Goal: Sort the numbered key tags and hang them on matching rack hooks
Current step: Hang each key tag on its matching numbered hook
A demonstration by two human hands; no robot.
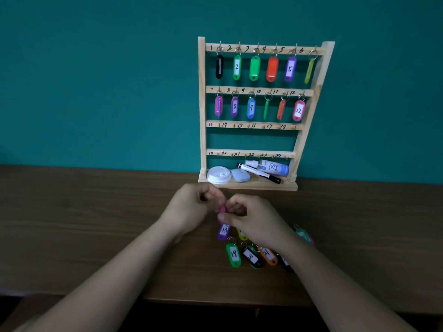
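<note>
The two forearms come in from the near edge of the brown tabletop [96, 224] and meet in the middle. Just this side of where they meet, partly under the right wrist, lie the loose tags [251, 257]. Green 19, black 20 and orange 21 sit in a row, with purple 13 [224, 230] a little farther.

Above these, the left grip [191, 207] and right grip [254, 221] are fingertip to fingertip. Both are curled and pinching a small pink tag [222, 209] between them. Only a sliver of the tag shows, so its number and long axis cannot be told.

From this hold the wooden rack [201, 116] stands straight beyond, slightly right and well apart. The right grip is more in line with the rack, so it is probably the handier one for the reach.

On the rack's base lie a white lid [218, 174], a marker [260, 173] and a spray bottle [273, 167]. The rows marked 19–24 and 13–18 show bare hooks [249, 127], and the pink tag most likely belongs on one of them. The two top rows are filled with hanging tags. Behind stands a teal wall [96, 68].
</note>
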